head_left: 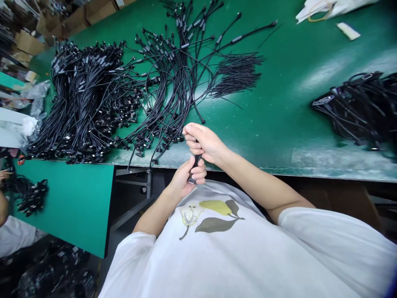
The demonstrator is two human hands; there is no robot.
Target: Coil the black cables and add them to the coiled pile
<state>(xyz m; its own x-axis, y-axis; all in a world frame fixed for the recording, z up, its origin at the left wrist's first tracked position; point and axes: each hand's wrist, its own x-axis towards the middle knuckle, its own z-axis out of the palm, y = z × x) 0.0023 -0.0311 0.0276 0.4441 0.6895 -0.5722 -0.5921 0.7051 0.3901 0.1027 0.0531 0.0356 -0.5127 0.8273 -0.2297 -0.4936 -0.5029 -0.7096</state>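
A black cable (197, 158) is folded into a short bundle in front of my shirt, at the table's front edge. My left hand (185, 179) is closed round its lower part, and a metal-tipped connector (191, 181) sticks out below the fingers. Just above, my right hand (206, 142) grips the upper part with its fingers curled in; whatever is between those fingertips is hidden. Beyond my hands, loose black cables (173, 82) with small plugs and grey labels lie spread over the green table (279, 116). Beside them is a pile of thin black strips (238, 74).
A large heap of cables (83, 95) covers the table's left part. Bundled cables (359, 107) lie at the right. A white bag (335, 8) and a small white piece (348, 31) are at the back right. Another person's hand (4, 176) is by a lower green table (74, 198).
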